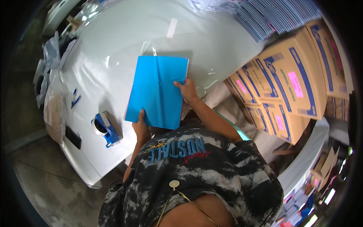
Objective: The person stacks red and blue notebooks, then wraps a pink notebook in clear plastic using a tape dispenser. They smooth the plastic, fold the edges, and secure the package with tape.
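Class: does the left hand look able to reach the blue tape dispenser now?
Probably yes: only table lies between the left hand and the tape dispenser, though that hand holds the flat blue item.

A white table (102, 79) is spreading across the middle, its surface reflecting light. Mottled grey floor (49, 170) is showing near left; bright patches (329, 196) are glowing near right.

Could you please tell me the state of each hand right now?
Left hand: holding the blue cover, thumb on top.
Right hand: holding its right edge.
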Demonstrator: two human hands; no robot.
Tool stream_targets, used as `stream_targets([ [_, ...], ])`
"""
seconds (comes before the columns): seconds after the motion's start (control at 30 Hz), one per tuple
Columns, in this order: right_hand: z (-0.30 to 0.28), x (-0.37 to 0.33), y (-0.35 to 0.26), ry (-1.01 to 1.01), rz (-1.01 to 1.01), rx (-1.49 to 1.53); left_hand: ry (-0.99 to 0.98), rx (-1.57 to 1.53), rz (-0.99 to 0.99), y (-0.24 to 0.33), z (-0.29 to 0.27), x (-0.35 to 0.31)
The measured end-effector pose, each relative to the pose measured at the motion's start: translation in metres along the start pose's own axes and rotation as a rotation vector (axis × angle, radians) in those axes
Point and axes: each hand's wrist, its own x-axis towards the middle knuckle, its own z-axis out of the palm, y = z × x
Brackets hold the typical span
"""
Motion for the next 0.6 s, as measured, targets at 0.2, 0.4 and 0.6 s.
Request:
stream_targets([
  [0.2,0.019,0.061,0.001,-0.118,-0.125,-0.317,0.171,-0.010,-0.020,-0.010,0.016,0.005],
  [0.4,0.044,0.104,-0.040,-0.203,-0.071,-0.383,0.267,-0.068,-0.137,0.011,0.055,0.012],
  [0.6,0.085,0.079,-0.135,-0.473,-0.227,-0.329,0.280,-0.241,0.093,0.028,0.082,-0.016],
])
